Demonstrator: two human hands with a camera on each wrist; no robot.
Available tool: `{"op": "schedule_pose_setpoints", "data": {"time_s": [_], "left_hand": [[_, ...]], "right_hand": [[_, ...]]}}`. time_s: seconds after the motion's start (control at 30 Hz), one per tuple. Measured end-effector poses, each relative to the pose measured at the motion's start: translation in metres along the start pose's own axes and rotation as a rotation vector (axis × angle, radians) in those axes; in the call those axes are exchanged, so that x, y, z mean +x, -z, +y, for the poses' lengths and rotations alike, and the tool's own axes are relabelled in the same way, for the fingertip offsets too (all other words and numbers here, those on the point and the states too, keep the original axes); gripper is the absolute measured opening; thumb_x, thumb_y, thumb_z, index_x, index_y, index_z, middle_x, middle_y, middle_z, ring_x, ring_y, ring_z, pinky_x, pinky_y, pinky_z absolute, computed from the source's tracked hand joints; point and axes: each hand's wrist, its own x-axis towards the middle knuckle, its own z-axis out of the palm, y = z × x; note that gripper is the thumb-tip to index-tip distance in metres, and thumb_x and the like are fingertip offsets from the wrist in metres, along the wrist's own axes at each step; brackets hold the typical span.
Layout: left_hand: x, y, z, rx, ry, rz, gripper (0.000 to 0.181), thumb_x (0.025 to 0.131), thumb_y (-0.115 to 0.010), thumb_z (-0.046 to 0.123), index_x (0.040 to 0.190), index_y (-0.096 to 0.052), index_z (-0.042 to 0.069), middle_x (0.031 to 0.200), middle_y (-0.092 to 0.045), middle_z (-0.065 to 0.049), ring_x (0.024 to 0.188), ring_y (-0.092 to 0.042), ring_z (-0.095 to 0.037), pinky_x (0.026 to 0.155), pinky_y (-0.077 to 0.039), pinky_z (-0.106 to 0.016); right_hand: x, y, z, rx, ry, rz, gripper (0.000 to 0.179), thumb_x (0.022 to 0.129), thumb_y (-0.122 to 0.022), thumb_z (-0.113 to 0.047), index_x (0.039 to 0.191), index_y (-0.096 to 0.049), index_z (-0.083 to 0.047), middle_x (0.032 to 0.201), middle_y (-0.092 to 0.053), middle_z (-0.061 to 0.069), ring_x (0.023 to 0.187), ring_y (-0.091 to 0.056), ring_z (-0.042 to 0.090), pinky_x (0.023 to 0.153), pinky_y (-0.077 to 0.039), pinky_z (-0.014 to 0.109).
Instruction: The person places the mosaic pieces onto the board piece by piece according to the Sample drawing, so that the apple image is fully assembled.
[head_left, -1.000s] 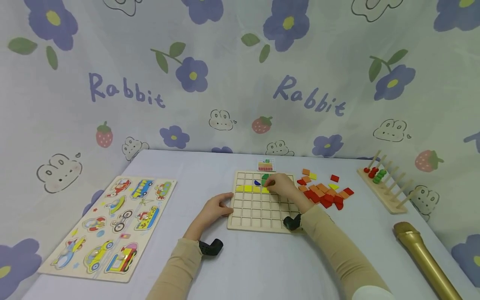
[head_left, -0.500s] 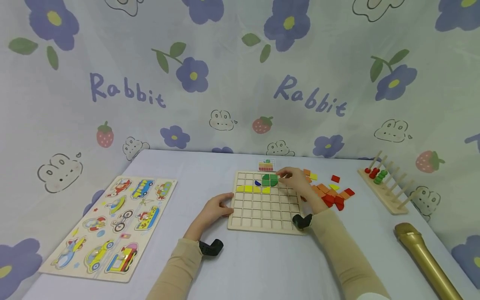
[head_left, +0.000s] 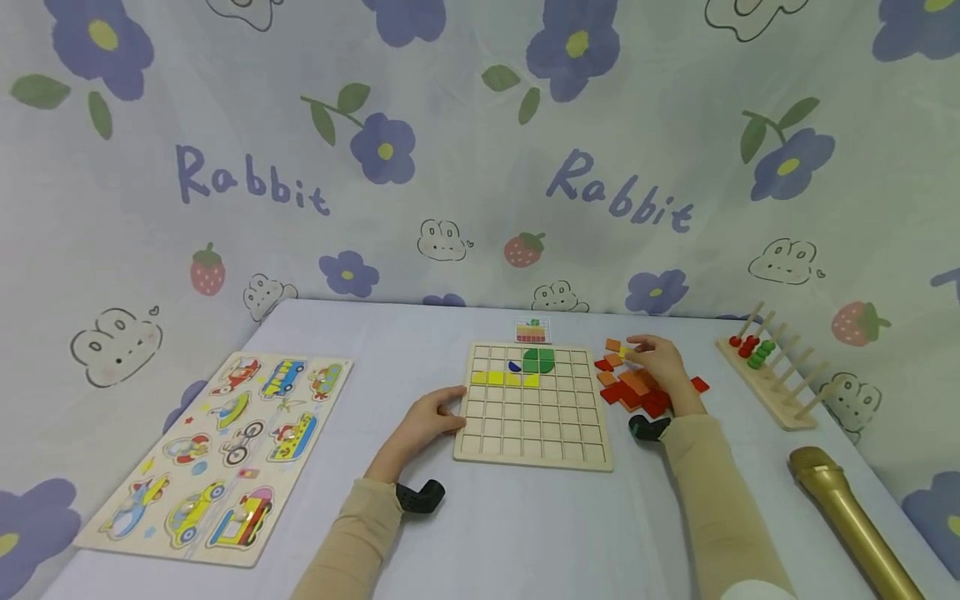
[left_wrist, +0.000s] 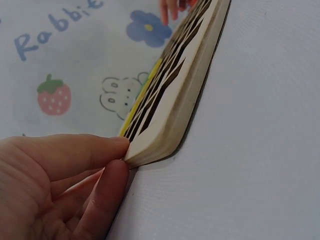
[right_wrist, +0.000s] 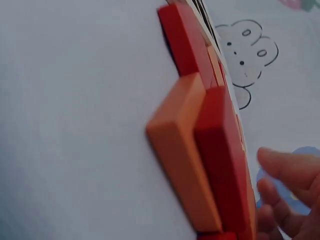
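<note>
A wooden grid board (head_left: 532, 429) lies mid-table, with a row of yellow pieces (head_left: 495, 378), a small blue piece (head_left: 514, 366) and several green pieces (head_left: 538, 361) in its upper squares. My left hand (head_left: 428, 421) touches the board's left edge; index finger and thumb rest against that edge in the left wrist view. Over the pile of red and orange tiles (head_left: 633, 387) is my right hand (head_left: 660, 361), its fingertips beside a yellow tile (head_left: 624, 352). A gap shows between its thumb and finger in the right wrist view, with nothing held there.
A small pattern card (head_left: 532, 331) lies behind the board. To the left is a vehicle puzzle board (head_left: 210, 454). A wooden peg rack with beads (head_left: 780, 387) and a gold microphone (head_left: 847, 508) are on the right. A patterned cloth hangs behind.
My right hand has left the green pieces on the board and moved right to the tile pile, uncovering the green shape. The left hand stays at the board's edge.
</note>
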Motion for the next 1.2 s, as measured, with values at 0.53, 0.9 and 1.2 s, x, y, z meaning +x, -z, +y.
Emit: {"op": "schedule_pose_setpoints", "data": {"time_s": [0.53,0.9,1.2], "left_hand": [[-0.001,-0.002,-0.003,0.020,-0.003,-0.023,0.057,0.081,-0.069,0.009,0.134,-0.049,0.007,0.076,-0.056,-0.008,0.067,-0.057,-0.014,0.063,-0.047,-0.027],[0.001,0.001,0.001,0.012,0.018,-0.004,0.058,0.079,-0.070,0.009,0.134,-0.050,0.010,0.075,-0.057,-0.007,0.067,-0.056,-0.014,0.063,-0.046,-0.026],[0.001,0.000,-0.001,0.007,0.022,-0.004,0.058,0.080,-0.070,0.010,0.134,-0.049,0.011,0.076,-0.057,-0.007,0.068,-0.057,-0.014,0.064,-0.046,-0.026]], "right_hand": [[-0.011,-0.006,-0.012,-0.057,-0.030,-0.023,0.048,0.088,-0.062,-0.023,0.128,-0.051,0.001,0.124,-0.045,0.026,0.105,-0.044,0.038,0.085,-0.041,0.045],[-0.029,-0.052,-0.067,0.312,-0.042,-0.385,0.047,0.088,-0.063,-0.019,0.129,-0.050,-0.001,0.106,-0.050,0.005,0.077,-0.040,0.016,0.066,-0.036,0.027],[-0.032,-0.080,-0.076,-0.038,0.013,-0.292,0.037,0.079,-0.073,-0.025,0.111,-0.064,-0.009,0.095,-0.055,0.008,0.086,-0.047,0.023,0.070,-0.038,0.032]]}}
